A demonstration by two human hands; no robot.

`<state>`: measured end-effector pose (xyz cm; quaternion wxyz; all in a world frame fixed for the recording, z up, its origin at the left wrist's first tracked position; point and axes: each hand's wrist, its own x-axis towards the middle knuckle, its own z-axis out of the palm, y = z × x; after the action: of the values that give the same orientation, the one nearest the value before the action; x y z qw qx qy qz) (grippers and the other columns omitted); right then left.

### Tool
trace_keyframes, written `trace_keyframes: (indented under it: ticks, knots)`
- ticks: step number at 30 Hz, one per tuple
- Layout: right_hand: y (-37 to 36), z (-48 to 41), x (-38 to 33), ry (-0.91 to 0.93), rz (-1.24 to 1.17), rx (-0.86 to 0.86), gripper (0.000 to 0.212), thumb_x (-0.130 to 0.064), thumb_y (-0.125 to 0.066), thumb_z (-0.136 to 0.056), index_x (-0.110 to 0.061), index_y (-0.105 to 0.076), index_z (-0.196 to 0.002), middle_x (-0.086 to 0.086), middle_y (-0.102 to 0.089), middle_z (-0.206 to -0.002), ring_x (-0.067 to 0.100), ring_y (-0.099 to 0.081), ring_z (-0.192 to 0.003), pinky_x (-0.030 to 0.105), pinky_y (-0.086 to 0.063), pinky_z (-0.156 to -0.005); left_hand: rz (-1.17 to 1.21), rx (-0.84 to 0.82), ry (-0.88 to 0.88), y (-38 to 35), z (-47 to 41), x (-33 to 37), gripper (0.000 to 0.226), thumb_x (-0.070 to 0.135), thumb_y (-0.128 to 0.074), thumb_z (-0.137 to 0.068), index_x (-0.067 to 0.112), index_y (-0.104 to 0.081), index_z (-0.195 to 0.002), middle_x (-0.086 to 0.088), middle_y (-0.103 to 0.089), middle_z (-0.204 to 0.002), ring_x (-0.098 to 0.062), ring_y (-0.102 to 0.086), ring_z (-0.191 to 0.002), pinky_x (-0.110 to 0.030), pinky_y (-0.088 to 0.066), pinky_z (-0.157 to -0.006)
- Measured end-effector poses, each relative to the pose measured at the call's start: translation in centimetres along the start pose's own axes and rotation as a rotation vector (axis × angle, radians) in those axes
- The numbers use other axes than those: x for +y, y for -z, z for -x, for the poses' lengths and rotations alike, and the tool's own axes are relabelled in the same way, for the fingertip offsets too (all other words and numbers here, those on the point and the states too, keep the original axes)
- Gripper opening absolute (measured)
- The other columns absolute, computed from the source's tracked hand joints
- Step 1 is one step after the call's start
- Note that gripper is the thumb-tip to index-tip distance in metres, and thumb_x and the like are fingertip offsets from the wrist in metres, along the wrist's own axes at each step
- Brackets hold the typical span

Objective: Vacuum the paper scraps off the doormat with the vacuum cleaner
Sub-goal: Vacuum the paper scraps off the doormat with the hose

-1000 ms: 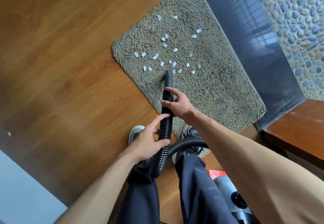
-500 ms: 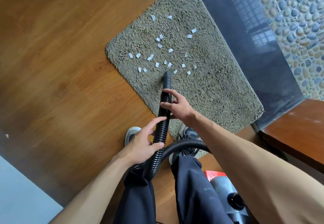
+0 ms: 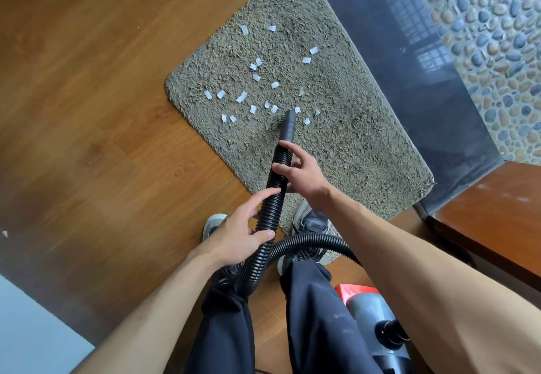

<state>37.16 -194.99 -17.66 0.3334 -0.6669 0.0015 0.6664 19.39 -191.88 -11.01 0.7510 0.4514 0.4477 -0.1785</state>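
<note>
Right hand (image 3: 304, 173): grasping the black hose (image 3: 273, 201) just behind the nozzle (image 3: 288, 124).
Left hand (image 3: 237, 236): grasping the same hose nearer to the body.
Nozzle: tip on the doormat (image 3: 366, 139), among the near paper scraps (image 3: 257, 80).
Vacuum cleaner (image 3: 374, 321): on the wooden floor (image 3: 87, 110), near right.

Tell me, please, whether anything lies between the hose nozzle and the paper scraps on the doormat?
Nothing visible does. The nozzle rests on the doormat among the nearest paper scraps, with only bare pile between it and the rest. Both hands hold the hose behind it.
</note>
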Motion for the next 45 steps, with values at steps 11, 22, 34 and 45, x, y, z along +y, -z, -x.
trace_keyframes:
  ticks: [11,22,34,45]
  knots:
    - [1.8,-0.2,-0.3,0.01,-0.012,0.026,0.057,0.0,-0.06,-0.092,-0.023,-0.045,-0.142,0.011,-0.062,-0.097,0.019,-0.069,-0.079,0.036,-0.06,-0.063,-0.097,-0.052,0.026,-0.8,-1.4,1.5,0.079,-0.001,-0.062,-0.093,0.062,-0.039,-0.135,0.031,-0.05,-0.115,-0.027,-0.063,-0.108,-0.05,-0.056,-0.095]
    - [3.6,0.9,0.9,-0.025,-0.074,0.027,0.059,-0.001,-0.06,-0.092,-0.025,-0.043,-0.143,0.016,-0.061,-0.108,0.023,-0.07,-0.085,0.041,-0.061,-0.068,-0.136,-0.063,0.047,-2.2,-1.1,2.3,0.08,0.001,-0.062,-0.093,0.07,-0.04,-0.128,0.028,-0.052,-0.119,-0.015,-0.064,-0.098,-0.042,-0.058,-0.092]
    - [6.0,0.9,-0.1,0.003,-0.101,0.036,0.057,-0.001,-0.06,-0.092,-0.024,-0.044,-0.142,0.01,-0.059,-0.096,0.016,-0.067,-0.075,0.028,-0.056,-0.055,-0.176,-0.022,0.045,-4.2,-2.9,4.0,0.082,-0.003,-0.062,-0.091,0.068,-0.043,-0.127,0.018,-0.06,-0.119,-0.012,-0.067,-0.091,-0.044,-0.058,-0.091]
    - [6.9,-0.2,-1.8,0.042,-0.075,0.036,0.057,-0.001,-0.06,-0.092,-0.024,-0.044,-0.141,0.018,-0.059,-0.106,0.022,-0.067,-0.081,0.039,-0.06,-0.068,-0.161,-0.048,0.046,-3.7,-4.2,5.6,0.079,0.0,-0.062,-0.093,0.066,-0.04,-0.131,0.001,-0.059,-0.128,-0.01,-0.068,-0.084,-0.023,-0.055,-0.067]
